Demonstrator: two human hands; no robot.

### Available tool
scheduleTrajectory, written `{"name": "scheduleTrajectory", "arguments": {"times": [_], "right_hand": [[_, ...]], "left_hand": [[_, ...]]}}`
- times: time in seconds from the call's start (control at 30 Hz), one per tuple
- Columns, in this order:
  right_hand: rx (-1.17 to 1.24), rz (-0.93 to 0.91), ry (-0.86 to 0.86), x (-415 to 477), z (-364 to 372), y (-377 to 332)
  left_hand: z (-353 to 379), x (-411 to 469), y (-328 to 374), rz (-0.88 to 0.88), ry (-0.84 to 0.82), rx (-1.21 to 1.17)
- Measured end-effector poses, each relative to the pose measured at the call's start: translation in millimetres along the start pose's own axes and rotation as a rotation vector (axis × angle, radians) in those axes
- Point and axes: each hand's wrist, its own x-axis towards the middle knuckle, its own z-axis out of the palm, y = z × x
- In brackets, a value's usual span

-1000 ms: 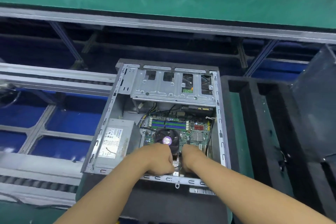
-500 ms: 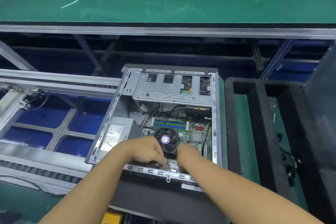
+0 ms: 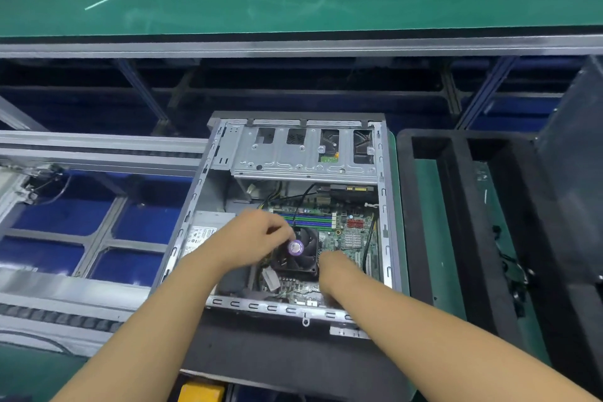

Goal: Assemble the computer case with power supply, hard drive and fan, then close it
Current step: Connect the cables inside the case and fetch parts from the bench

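Both arms reaching into the open computer case point(image 3: 386, 238). Left hand point(image 3: 251, 238) with fingers curled tight at the far-left corner of the CPU fan point(image 3: 301, 254); gripping or only touching, impossible to tell. Right hand point(image 3: 331, 266) knuckles up, fingers tucked out of sight just right of the fan. Power supply point(image 3: 204, 232) left of the left fingers, drive cage point(image 3: 280, 160) beyond both.

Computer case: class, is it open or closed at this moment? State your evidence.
Open. The computer case has no side panel on; the motherboard and fan lie exposed, and the left hand and right hand reach inside.
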Motion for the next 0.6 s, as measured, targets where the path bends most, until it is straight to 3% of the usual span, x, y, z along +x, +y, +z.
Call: {"name": "scheduleTrajectory", "arguments": {"times": [0.27, 0.47, 0.6], "right_hand": [[-0.052, 0.053, -0.056, -5, -5, 1], [-0.074, 0.087, -0.085, -14, -11, 3], [0.118, 0.156, 0.08, -21, -12, 9]], "left_hand": [[16, 29, -15, 0.293, 0.159, 0.191], [35, 31, -18, 0.349, 0.222, 0.198], [37, 31, -19, 0.308, 0.275, 0.164]]}}
